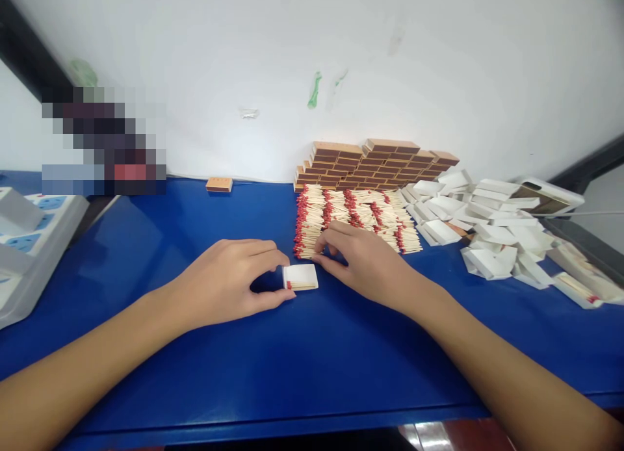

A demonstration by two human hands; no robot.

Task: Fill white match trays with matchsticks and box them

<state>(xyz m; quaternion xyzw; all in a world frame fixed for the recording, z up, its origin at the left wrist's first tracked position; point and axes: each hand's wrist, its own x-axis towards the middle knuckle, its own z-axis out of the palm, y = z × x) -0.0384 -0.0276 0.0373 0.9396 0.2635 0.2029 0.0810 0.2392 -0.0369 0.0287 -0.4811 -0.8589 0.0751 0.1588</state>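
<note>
Grip first: the left hand has thumb and forefinger closed on the left end of a small white tray, pinning it flat on the blue table. Probably so it doesn't skate around on that slick surface. A few red-tipped sticks already lie along the near edge of the tray, all heads pointing left.

The right hand sits just right of the tray, with its fingers curled onto the near corner of the big match pile. I honestly can't tell if it has any matches pinched or is only touching them, since the fingertips are tucked under.

The pile is laid out in neat rows with the heads lined up, right behind the tray, so everything's within easy reach. Behind that, against the wall, there's a brick-like stack of brown sleeves. A loose heap of empty white trays spreads off to the right. One lone brown box sits apart on the left, and a white power strip lies at the far left edge.
</note>
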